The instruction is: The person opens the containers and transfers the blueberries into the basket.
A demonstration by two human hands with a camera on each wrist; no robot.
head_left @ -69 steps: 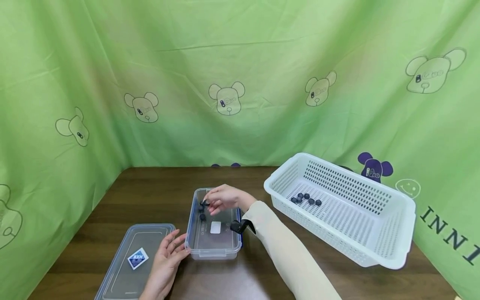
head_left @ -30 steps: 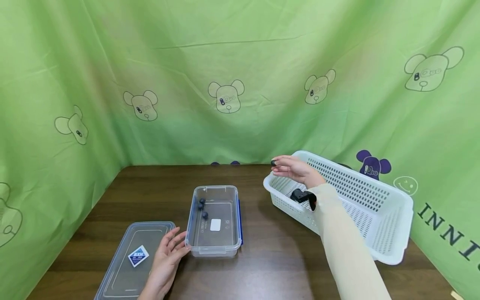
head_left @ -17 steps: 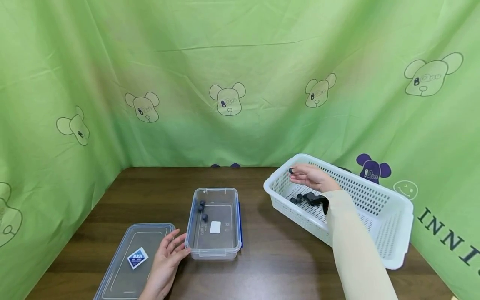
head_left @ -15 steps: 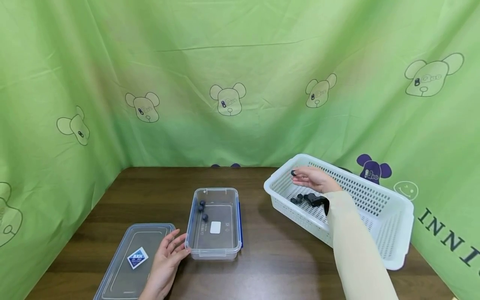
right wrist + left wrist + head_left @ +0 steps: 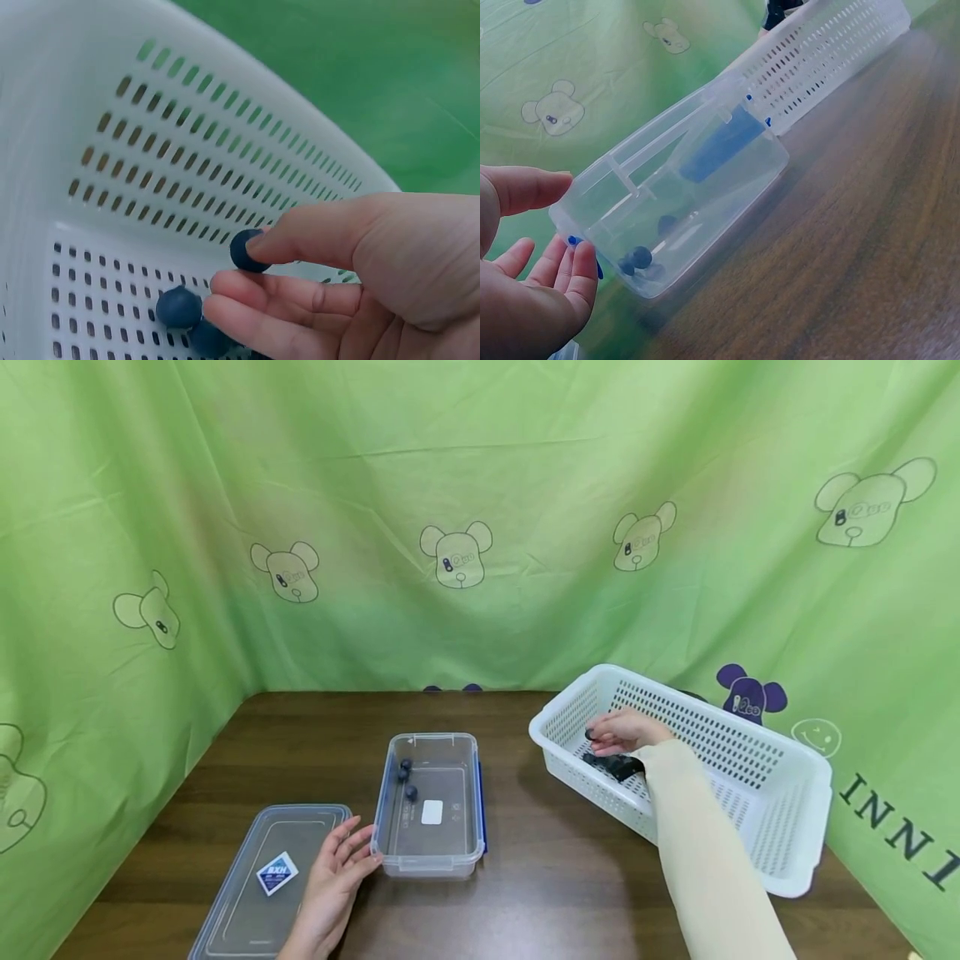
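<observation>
My right hand (image 5: 628, 732) is down inside the white perforated basket (image 5: 780, 827), pinching a dark blueberry (image 5: 244, 252) between thumb and fingers. Just below those fingertips, other blueberries (image 5: 178, 307) lie on the basket's slotted floor, partly hidden by the hand in the right wrist view. My left hand (image 5: 330, 878) touches the near left corner of a clear plastic box (image 5: 435, 864), thumb at the rim and loosely bent fingers along its side. Three blueberries (image 5: 411, 792) sit inside this lidless box, by its left wall.
Left of the box, a clear lid with a blue edge (image 5: 247, 906) lies flat on the dark wooden table (image 5: 540, 877), partly behind my left forearm. A green printed cloth (image 5: 375, 635) hangs behind and at both sides. The basket stands at the right, set at an angle.
My right hand has carried a blueberry from the clear box rightward over the basket's rim, then lowered it into the basket. My left hand has stayed at the box corner.
</observation>
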